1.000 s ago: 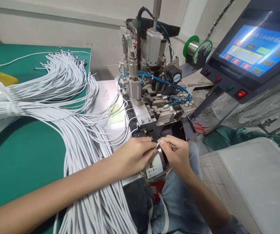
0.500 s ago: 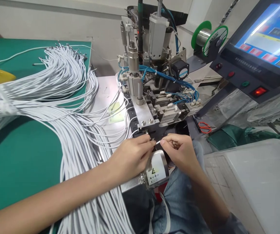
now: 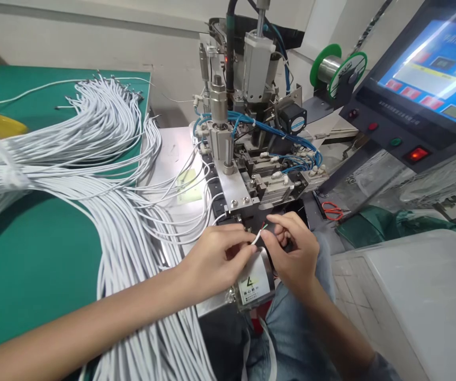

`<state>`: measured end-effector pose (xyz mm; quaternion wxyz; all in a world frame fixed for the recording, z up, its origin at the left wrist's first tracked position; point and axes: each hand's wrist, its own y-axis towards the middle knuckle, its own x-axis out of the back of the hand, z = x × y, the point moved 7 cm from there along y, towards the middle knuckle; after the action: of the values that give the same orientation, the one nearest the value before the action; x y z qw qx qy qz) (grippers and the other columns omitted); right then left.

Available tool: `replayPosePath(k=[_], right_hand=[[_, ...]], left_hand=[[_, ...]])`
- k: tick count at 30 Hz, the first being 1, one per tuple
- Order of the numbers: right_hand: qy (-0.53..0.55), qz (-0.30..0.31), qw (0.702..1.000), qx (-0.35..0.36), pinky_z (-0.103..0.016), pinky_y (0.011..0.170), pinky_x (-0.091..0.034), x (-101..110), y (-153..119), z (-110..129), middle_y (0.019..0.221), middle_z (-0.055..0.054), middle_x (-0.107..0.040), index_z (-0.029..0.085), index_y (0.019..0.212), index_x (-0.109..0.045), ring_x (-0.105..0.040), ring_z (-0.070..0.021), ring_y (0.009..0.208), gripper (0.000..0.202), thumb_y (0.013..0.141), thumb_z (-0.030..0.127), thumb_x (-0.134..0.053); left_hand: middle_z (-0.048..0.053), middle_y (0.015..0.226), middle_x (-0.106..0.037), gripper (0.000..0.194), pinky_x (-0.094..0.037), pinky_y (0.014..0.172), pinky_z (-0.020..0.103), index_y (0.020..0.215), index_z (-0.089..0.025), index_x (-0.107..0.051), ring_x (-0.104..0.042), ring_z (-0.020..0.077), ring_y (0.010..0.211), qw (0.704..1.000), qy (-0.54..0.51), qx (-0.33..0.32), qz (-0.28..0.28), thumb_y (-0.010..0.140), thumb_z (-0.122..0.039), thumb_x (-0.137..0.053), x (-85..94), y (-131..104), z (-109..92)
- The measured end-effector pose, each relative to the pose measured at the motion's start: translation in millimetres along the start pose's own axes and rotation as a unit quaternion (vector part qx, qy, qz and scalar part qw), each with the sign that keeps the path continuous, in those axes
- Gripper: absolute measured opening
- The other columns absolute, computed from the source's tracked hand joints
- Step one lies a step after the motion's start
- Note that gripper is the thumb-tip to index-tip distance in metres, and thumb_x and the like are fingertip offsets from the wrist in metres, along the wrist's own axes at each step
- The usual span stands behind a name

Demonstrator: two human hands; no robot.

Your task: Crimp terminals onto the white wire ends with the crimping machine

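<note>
My left hand [image 3: 220, 255] pinches a white cable [image 3: 257, 237] between thumb and forefinger, close to its end. Thin coloured wires [image 3: 265, 226], red and green among them, fan out from the cable's tip. Beside that tip is my right hand [image 3: 294, 251], its thumb at the cable end and its forefinger lifted apart from the thumb; the other fingers are curled. Both hands are just in front of the bench machine [image 3: 233, 185], above a metal cover with a white label [image 3: 255, 283]. A large bundle of white cables [image 3: 132, 254] passes under my left forearm.
A green-topped table [image 3: 33, 264] lies to the left. On the right are a touchscreen panel [image 3: 430, 74], a solder wire spool [image 3: 329, 69], red-handled scissors [image 3: 332, 210] and a pale plastic bin [image 3: 422, 280]. Several cable ends run into the machine's left side.
My right forefinger has lifted away from its thumb, and the coloured wires at the cable's tip now show. The cable end tilts more upward; my left hand keeps its pinch.
</note>
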<state>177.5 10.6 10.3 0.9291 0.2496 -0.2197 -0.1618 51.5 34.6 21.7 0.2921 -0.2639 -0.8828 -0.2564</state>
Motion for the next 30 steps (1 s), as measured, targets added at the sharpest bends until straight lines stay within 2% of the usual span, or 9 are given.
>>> replayPosePath(k=[4,9,12,15,22,25,28,30], right_hand=[[-0.078,0.004,0.995,0.07,-0.024,0.052,-0.043,1.5,0.5,8.8,0.074,0.0,-0.054,0.021,0.088,-0.065,-0.051,-0.0109,0.061,0.014,0.078,0.014,-0.058],[-0.116,-0.058,0.98,0.147,-0.025,0.055,-0.045,4.5,-8.2,17.6,0.072,-0.001,-0.056,0.02,0.09,-0.066,-0.053,-0.0118,0.063,0.018,0.077,0.01,-0.061],[-0.129,-0.064,0.983,0.113,-0.026,0.055,-0.045,4.4,-7.4,14.9,0.073,-0.001,-0.056,0.021,0.091,-0.066,-0.053,-0.0125,0.063,0.015,0.078,0.014,-0.061],[-0.145,-0.02,0.986,0.074,-0.027,0.056,-0.045,1.0,-3.2,11.6,0.073,-0.002,-0.056,0.021,0.088,-0.066,-0.053,-0.0135,0.063,0.011,0.079,0.018,-0.06],[-0.206,0.029,0.972,0.11,-0.031,0.065,-0.043,-0.8,-1.4,18.4,0.072,-0.004,-0.057,0.021,0.079,-0.065,-0.052,-0.0167,0.07,0.008,0.08,0.018,-0.058],[-0.165,0.022,0.983,0.074,-0.029,0.063,-0.042,0.8,-1.4,14.0,0.07,-0.002,-0.056,0.02,0.075,-0.063,-0.051,-0.015,0.067,0.009,0.081,0.017,-0.057],[-0.043,0.032,0.998,-0.038,-0.025,0.054,-0.04,-1.2,-0.9,-3.6,0.071,0.0,-0.052,0.019,0.074,-0.06,-0.049,-0.0115,0.061,0.011,0.083,0.018,-0.054],[0.045,0.057,0.992,-0.103,-0.024,0.053,-0.041,-6.8,-1.3,-14.1,0.073,0.001,-0.051,0.019,0.073,-0.057,-0.051,-0.0111,0.063,0.012,0.084,0.02,-0.052]], left_hand=[[-0.003,0.055,-0.047,0.019,-0.033,0.051,0.019,0.077,-0.012,-0.068,-0.043,0.0063,0.052,1.0,0.012,-0.009,-0.001,0.082,-0.009,-0.05,-0.6,0.5,-2.6],[-0.003,0.056,-0.048,0.02,-0.034,0.051,0.019,0.076,-0.012,-0.068,-0.044,0.0059,0.051,1.0,0.012,0.0,-0.004,0.082,-0.009,-0.049,0.1,0.4,-2.1],[-0.003,0.056,-0.049,0.02,-0.034,0.051,0.019,0.078,-0.013,-0.068,-0.044,0.0065,0.051,1.0,0.017,0.006,-0.012,0.082,-0.01,-0.049,1.0,-0.2,-0.5],[-0.003,0.056,-0.049,0.02,-0.034,0.051,0.02,0.08,-0.014,-0.068,-0.044,0.0067,0.051,1.0,0.027,0.003,-0.012,0.082,-0.011,-0.049,0.4,-0.7,0.4],[-0.001,0.059,-0.05,0.021,-0.035,0.051,0.02,0.077,-0.013,-0.067,-0.047,0.0086,0.055,0.998,0.058,-0.015,-0.004,0.084,-0.012,-0.047,-2.1,-2.0,0.8],[0.0,0.061,-0.052,0.021,-0.037,0.053,0.02,0.08,-0.013,-0.067,-0.049,0.0093,0.058,0.998,0.064,-0.015,-0.006,0.085,-0.012,-0.046,-1.4,-2.4,0.7],[0.0,0.063,-0.054,0.02,-0.038,0.054,0.02,0.083,-0.014,-0.066,-0.051,0.0091,0.059,0.998,0.06,-0.015,-0.013,0.085,-0.012,-0.046,0.3,-2.6,0.5],[0.0,0.064,-0.055,0.019,-0.038,0.054,0.019,0.084,-0.014,-0.066,-0.052,0.0085,0.059,0.998,0.052,-0.02,-0.017,0.085,-0.01,-0.047,1.2,-2.8,-0.2]])
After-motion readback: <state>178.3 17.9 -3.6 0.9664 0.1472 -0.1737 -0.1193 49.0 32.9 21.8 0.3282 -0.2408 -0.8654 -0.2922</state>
